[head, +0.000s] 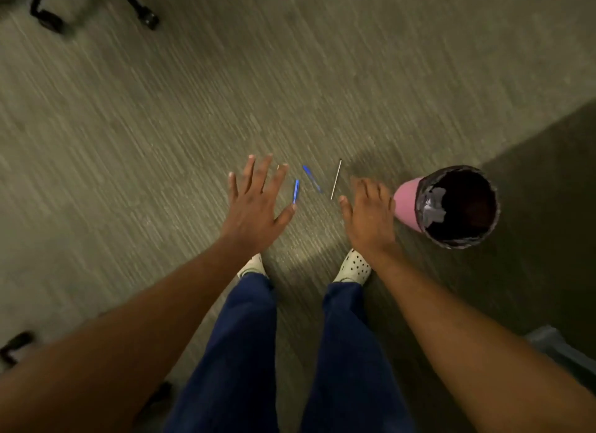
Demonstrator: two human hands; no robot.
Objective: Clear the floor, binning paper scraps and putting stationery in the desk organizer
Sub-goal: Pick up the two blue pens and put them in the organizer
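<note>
Both hands empty, fingers spread: left hand [256, 203] w/ thumb by short blue pen [295, 191], right hand [367, 210] near thin grey pencil [336, 179]. Pinch mid-shaft, one apiece; pink bin [407, 203] is for scraps only.

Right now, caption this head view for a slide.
Both hands, left and right, reach toward pens on the carpet beside a pink bin.

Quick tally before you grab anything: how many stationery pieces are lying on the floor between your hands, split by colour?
Blue pens: 2, one by the left hand, one further out.
Thin pale stick, pencil-like: 1, near the right hand.
Total: 3.
Another pale tip shows behind the left fingers; unclear what it is.
</note>
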